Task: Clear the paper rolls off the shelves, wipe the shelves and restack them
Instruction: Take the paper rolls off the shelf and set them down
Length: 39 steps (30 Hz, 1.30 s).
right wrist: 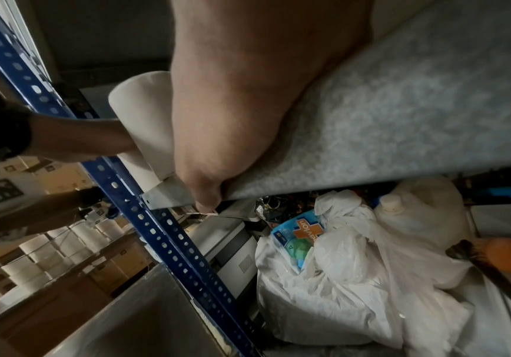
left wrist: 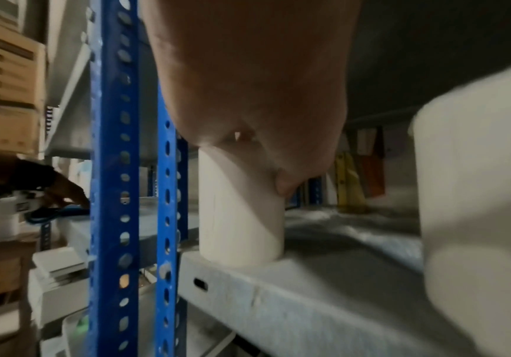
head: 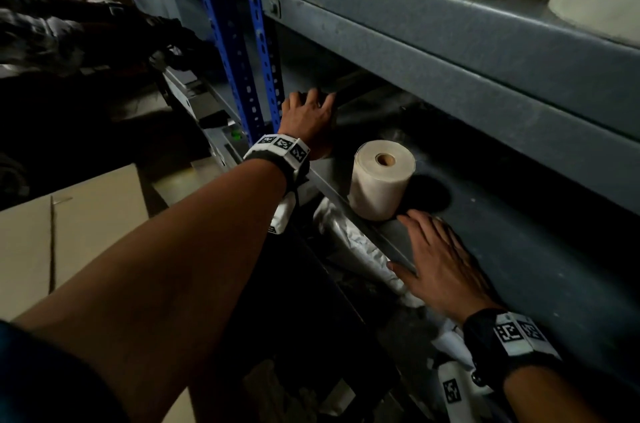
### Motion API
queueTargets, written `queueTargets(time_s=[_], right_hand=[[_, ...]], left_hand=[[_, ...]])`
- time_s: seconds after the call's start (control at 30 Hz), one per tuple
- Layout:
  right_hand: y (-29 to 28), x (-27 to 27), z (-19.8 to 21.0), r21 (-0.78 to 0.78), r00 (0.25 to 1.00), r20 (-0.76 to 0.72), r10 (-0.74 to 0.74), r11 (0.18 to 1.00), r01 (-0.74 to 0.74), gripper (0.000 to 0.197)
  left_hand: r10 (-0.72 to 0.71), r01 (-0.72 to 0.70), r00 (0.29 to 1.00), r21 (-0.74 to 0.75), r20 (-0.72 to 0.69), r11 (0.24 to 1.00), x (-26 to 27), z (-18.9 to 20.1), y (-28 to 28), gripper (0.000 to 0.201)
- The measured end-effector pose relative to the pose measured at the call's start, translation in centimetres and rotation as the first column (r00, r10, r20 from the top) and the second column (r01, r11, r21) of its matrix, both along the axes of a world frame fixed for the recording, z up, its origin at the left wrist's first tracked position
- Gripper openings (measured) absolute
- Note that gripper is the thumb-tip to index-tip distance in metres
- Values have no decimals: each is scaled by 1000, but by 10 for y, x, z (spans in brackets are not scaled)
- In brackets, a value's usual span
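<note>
Low in the frame, right hand lay flat and empty on the shelf, beside one roll at centre. Left hand gripped another roll near the post; lifting straight up looked safest.

The room was dim, with most of the light falling from the left. Blue perforated uprights carried grey metal shelving. Cardboard boxes were stacked at the far left, and a flat carton lay lower down. Beneath the shelving sat crumpled white plastic bags, a white jug and a blue packet.
</note>
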State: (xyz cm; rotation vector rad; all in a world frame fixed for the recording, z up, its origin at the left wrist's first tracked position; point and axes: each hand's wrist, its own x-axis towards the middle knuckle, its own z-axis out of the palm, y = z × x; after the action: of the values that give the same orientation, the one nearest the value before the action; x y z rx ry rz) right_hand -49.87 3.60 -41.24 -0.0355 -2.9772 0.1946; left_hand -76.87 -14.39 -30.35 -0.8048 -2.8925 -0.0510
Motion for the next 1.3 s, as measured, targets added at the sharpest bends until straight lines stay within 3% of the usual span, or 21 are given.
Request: queueTargets(time_s=[0.27,0.57,0.73,0.87,1.0,1.07,1.13,1.23,1.3], right_hand=[[-2,0,3,0,1000,14,-4,1000,4,82],[-3,0,3,-10,1000,5,-7,1000,7,82],[-5,1,8,-13,1000,-12,-2,1000,2,81],[-5,1,10,-33,1000,-15,0,999,0,84],[-11,7,16,-182,999,-13,-37,983,34,92],[-17,11,25,-390,986,-129,-106,920,48,98],[-28,8,38,-481,937,-303,-172,877,6,100],[-46,-18,72,-309,881,-448,-155,951,10,92],[-55,-48,96,-170,914,-382,-140,982,79,91]], left_hand=[[-113,107,991,-77,-76,991,29,15,-12,74],[-119,123,989,-47,87,991,43,33,-17,62],[-189,200,968,-54,166,978,39,16,-16,79],[-163,169,980,-48,112,984,29,-9,-10,85],[-198,203,977,-75,75,976,19,-18,-7,89],[-224,229,973,-100,58,968,9,-26,-5,94],[-227,234,971,-114,69,966,4,-29,-3,99],[-227,235,971,-114,82,965,1,-30,-2,96],[-237,246,967,-112,91,963,-4,-32,-1,99]])
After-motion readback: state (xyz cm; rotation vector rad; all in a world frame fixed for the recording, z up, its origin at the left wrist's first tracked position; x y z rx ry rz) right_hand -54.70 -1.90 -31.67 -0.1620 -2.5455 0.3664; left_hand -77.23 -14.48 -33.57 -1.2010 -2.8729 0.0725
